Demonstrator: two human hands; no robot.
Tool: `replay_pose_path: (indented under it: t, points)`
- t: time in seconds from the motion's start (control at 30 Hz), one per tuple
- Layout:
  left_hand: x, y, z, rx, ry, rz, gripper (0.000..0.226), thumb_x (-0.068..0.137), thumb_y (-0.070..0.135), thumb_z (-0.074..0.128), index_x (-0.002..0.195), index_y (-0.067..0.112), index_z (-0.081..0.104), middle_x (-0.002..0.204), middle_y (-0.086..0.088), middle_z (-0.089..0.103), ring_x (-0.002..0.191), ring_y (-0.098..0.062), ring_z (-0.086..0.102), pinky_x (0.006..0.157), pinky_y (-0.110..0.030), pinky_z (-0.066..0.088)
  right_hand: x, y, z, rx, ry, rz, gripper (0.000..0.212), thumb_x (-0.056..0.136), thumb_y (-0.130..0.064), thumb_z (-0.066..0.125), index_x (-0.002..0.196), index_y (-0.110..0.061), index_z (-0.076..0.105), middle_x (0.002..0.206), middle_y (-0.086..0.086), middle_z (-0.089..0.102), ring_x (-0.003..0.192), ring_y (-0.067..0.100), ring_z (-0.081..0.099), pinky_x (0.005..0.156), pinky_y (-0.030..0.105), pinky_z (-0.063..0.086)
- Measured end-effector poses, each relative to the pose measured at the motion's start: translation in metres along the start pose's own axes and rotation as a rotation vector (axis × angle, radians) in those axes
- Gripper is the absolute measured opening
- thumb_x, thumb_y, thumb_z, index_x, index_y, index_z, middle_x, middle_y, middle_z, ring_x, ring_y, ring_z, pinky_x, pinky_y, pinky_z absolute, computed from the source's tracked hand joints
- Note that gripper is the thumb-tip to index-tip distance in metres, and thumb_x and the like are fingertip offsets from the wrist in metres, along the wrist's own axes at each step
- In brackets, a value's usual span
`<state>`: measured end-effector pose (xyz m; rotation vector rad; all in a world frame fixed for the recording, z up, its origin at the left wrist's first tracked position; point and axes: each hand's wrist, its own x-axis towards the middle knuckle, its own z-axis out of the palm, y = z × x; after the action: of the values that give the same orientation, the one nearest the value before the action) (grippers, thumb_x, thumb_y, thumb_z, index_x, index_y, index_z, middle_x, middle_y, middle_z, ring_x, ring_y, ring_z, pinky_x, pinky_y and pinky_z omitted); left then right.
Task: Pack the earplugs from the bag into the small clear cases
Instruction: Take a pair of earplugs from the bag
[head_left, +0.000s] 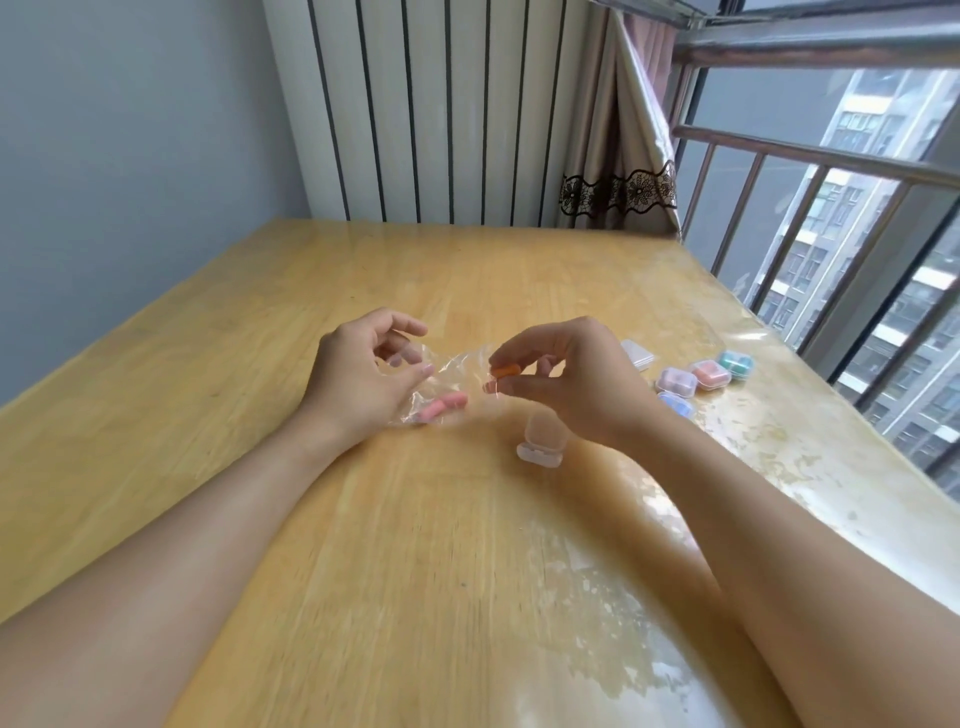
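A crumpled clear plastic bag (447, 371) lies on the wooden table between my hands. My left hand (363, 374) rests on its left part, fingers curled on the plastic. Pink earplugs (444, 406) sit inside the bag near that hand. My right hand (566, 379) pinches an orange earplug (505, 371) between thumb and fingers at the bag's right end. An open small clear case (540, 444) stands on the table just below my right hand, partly hidden by it.
Several small clear cases lie at the right: a pink-filled one (675, 382), an orange-filled one (710, 374), a teal-filled one (735, 364), a blue-filled one (677, 405) and an empty one (638, 354). The table's right edge meets a window railing (831, 208).
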<state>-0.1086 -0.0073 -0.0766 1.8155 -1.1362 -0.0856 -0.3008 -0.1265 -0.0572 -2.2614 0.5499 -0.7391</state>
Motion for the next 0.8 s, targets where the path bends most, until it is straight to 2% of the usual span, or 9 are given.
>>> replay_pose_path:
  t: [0.07, 0.13, 0.23, 0.27, 0.33, 0.43, 0.57, 0.7, 0.8]
  points:
    - [0.002, -0.002, 0.000, -0.020, 0.050, -0.016, 0.037, 0.077, 0.016, 0.084, 0.109, 0.024, 0.067, 0.087, 0.008, 0.073, 0.086, -0.011, 0.064, 0.080, -0.027, 0.051, -0.003, 0.001, -0.016, 0.095, -0.006, 0.038, 0.018, 0.077, -0.012, 0.086, 0.094, -0.010, 0.079, 0.087, 0.005, 0.079, 0.071, 0.011, 0.064, 0.070, 0.022, 0.048]
    - [0.003, -0.001, 0.000, -0.038, 0.148, 0.007, 0.043, 0.077, 0.016, 0.082, 0.116, 0.024, 0.065, 0.100, 0.010, 0.071, 0.096, -0.012, 0.064, 0.080, -0.018, 0.046, -0.006, 0.003, -0.031, 0.242, -0.048, 0.121, 0.020, 0.078, -0.006, 0.083, 0.098, -0.006, 0.078, 0.090, 0.012, 0.079, 0.084, 0.028, 0.074, 0.076, 0.034, 0.052]
    - [-0.008, 0.019, -0.007, 0.020, 0.341, 0.298, 0.036, 0.075, 0.012, 0.076, 0.110, 0.016, 0.067, 0.102, 0.003, 0.066, 0.095, -0.016, 0.060, 0.081, -0.016, 0.044, -0.007, 0.004, -0.048, 0.263, -0.162, 0.188, 0.020, 0.082, 0.000, 0.078, 0.099, -0.010, 0.077, 0.093, 0.012, 0.080, 0.098, 0.037, 0.073, 0.076, 0.043, 0.046]
    - [-0.016, 0.030, -0.006, 0.043, 0.314, 0.432, 0.031, 0.075, 0.012, 0.077, 0.105, 0.013, 0.068, 0.096, 0.000, 0.066, 0.088, -0.016, 0.059, 0.078, -0.014, 0.042, -0.007, 0.003, -0.052, 0.251, -0.189, 0.189, 0.020, 0.083, 0.002, 0.077, 0.098, -0.011, 0.077, 0.092, 0.011, 0.080, 0.100, 0.037, 0.073, 0.077, 0.044, 0.049]
    - [-0.035, 0.048, 0.002, 0.046, 0.082, 0.636, 0.022, 0.075, 0.016, 0.083, 0.093, 0.011, 0.072, 0.084, 0.001, 0.067, 0.072, -0.013, 0.058, 0.068, -0.011, 0.041, -0.008, -0.001, -0.057, 0.188, -0.256, 0.174, 0.021, 0.083, 0.003, 0.077, 0.098, -0.012, 0.077, 0.088, 0.007, 0.080, 0.087, 0.026, 0.074, 0.072, 0.035, 0.054]
    - [-0.047, 0.054, 0.020, 0.004, -0.246, 0.626, 0.020, 0.072, 0.027, 0.090, 0.084, 0.015, 0.078, 0.072, 0.007, 0.069, 0.060, -0.011, 0.060, 0.058, -0.008, 0.039, -0.010, -0.009, -0.059, 0.067, -0.387, 0.171, 0.021, 0.083, 0.002, 0.078, 0.098, -0.011, 0.078, 0.069, -0.009, 0.075, 0.060, 0.001, 0.062, 0.055, 0.013, 0.046]
    - [-0.041, 0.043, 0.020, -0.069, -0.322, 0.581, 0.012, 0.074, 0.032, 0.086, 0.073, 0.022, 0.079, 0.069, 0.011, 0.071, 0.059, -0.010, 0.062, 0.049, -0.019, 0.046, -0.012, -0.014, -0.055, -0.051, -0.464, 0.188, 0.026, 0.082, 0.004, 0.078, 0.097, -0.016, 0.079, 0.078, -0.007, 0.079, 0.071, 0.006, 0.071, 0.065, 0.015, 0.052]
    - [-0.044, 0.040, 0.023, -0.047, -0.413, 0.562, 0.005, 0.074, 0.025, 0.085, 0.079, 0.023, 0.083, 0.073, 0.009, 0.074, 0.066, -0.012, 0.066, 0.051, -0.023, 0.052, -0.013, -0.017, -0.045, -0.121, -0.496, 0.200, 0.027, 0.081, 0.003, 0.079, 0.098, -0.019, 0.079, 0.086, -0.006, 0.080, 0.086, 0.010, 0.076, 0.082, 0.026, 0.059]
    - [-0.045, 0.044, 0.025, -0.061, -0.420, 0.552, 0.018, 0.074, 0.041, 0.081, 0.077, 0.024, 0.083, 0.074, 0.010, 0.074, 0.066, -0.011, 0.067, 0.053, -0.022, 0.053, -0.015, -0.022, -0.043, -0.174, -0.501, 0.189, 0.027, 0.079, 0.002, 0.080, 0.098, -0.018, 0.080, 0.087, -0.007, 0.080, 0.084, 0.003, 0.074, 0.087, 0.026, 0.060]
